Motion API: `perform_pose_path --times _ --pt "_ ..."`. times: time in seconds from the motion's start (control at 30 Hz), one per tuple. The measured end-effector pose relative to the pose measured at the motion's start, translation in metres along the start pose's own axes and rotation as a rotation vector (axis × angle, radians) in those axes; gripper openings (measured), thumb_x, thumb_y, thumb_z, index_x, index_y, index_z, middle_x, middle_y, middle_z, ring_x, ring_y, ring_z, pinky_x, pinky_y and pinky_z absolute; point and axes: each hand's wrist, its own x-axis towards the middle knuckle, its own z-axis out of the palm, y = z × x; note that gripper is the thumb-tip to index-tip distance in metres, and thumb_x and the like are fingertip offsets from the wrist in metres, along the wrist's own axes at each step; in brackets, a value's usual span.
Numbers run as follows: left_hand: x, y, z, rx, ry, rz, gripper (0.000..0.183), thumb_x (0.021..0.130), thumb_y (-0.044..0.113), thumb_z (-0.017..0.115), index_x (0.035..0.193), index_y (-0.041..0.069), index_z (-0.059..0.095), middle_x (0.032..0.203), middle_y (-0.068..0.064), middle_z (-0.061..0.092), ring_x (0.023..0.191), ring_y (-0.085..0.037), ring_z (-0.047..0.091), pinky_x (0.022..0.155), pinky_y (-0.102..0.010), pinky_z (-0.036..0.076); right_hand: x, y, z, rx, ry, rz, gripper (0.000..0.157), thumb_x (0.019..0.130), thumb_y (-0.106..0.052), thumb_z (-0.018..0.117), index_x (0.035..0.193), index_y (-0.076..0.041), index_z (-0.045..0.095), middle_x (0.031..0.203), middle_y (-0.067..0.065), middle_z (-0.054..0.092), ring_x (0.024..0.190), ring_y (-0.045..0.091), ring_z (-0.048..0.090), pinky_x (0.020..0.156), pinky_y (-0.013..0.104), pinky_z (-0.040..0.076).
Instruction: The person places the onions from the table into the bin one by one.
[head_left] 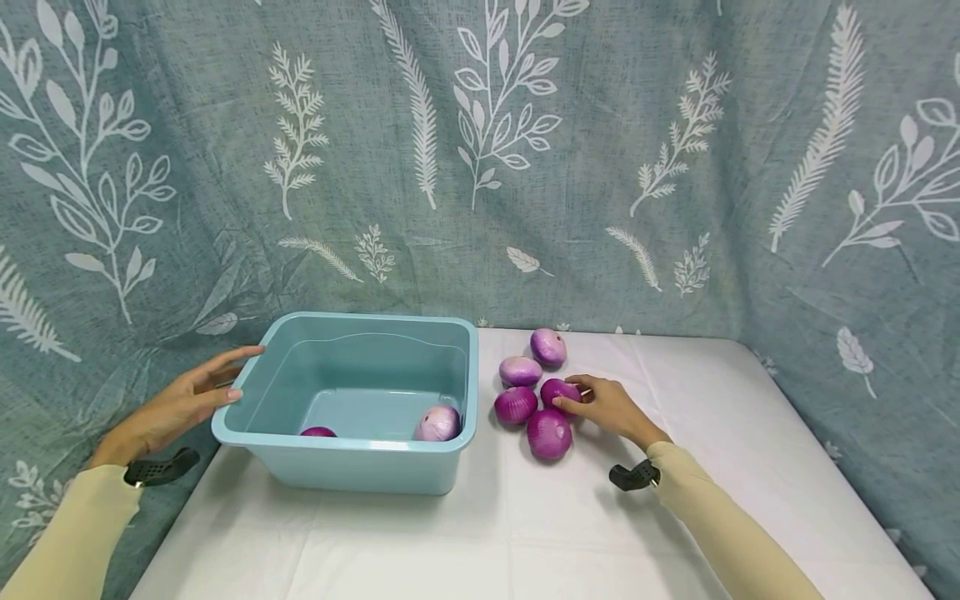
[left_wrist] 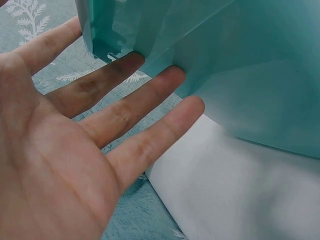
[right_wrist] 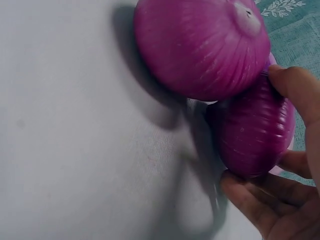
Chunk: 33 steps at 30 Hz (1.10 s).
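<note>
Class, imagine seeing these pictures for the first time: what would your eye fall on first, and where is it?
Probably the large light-blue basin on the left of the white table, with two onions showing inside and the left hand at its left edge. Next, the cluster of five onions to its right, where the right hand grips one dark purple onion.

Forward-and-down head view, close wrist views

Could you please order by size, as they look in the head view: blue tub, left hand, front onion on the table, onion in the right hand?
1. Blue tub
2. Left hand
3. Front onion
4. Onion in the right hand: its visible part looks smallest, but it is partly covered.
</note>
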Motion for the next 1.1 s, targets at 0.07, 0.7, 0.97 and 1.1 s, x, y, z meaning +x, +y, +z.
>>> perform_pose_path --times 0.07,0.7,0.97,1.1 --pt "0.0 0.0 0.001 -0.005 -0.006 0.004 0.067 0.109 0.008 0.047 0.166 0.026 0.019 0.172 -0.003 0.003 0.152 -0.05 -0.008 0.107 -0.084 0.006 -0.001 0.0 -0.001 0.0 0.008 -0.013 0.07 0.087 -0.057 0.078 0.136 -0.008 0.066 0.11 0.007 0.074 0.097 0.021 0.07 0.081 0.038 0.057" --pt "-0.001 0.001 0.002 0.002 -0.01 0.022 0.066 0.11 0.008 0.046 0.167 0.025 0.018 0.173 -0.005 0.003 0.152 -0.052 -0.008 0.107 -0.084 0.005 -0.005 0.0 -0.02 0.005 0.111 -0.08 0.072 0.083 -0.046 0.086 0.135 -0.002 0.064 0.117 0.014 0.069 0.098 0.026 0.07 0.081 0.038 0.057" --pt "-0.002 0.002 0.002 0.017 0.0 0.012 0.066 0.11 0.009 0.047 0.167 0.026 0.019 0.173 -0.004 0.003 0.152 -0.052 -0.006 0.107 -0.084 0.006 -0.006 -0.01 -0.026 0.018 0.12 -0.109 0.073 0.082 -0.046 0.087 0.136 -0.002 0.063 0.118 0.014 0.068 0.098 0.027 0.071 0.083 0.038 0.058" --pt "-0.002 0.002 0.002 0.015 -0.002 0.012 0.066 0.11 0.009 0.047 0.167 0.026 0.019 0.173 -0.005 0.003 0.152 -0.052 -0.006 0.107 -0.084 0.006 -0.006 -0.017 -0.027 0.022 0.126 -0.128 0.073 0.082 -0.046 0.087 0.136 -0.003 0.063 0.12 0.014 0.068 0.099 0.029 0.071 0.084 0.042 0.059"
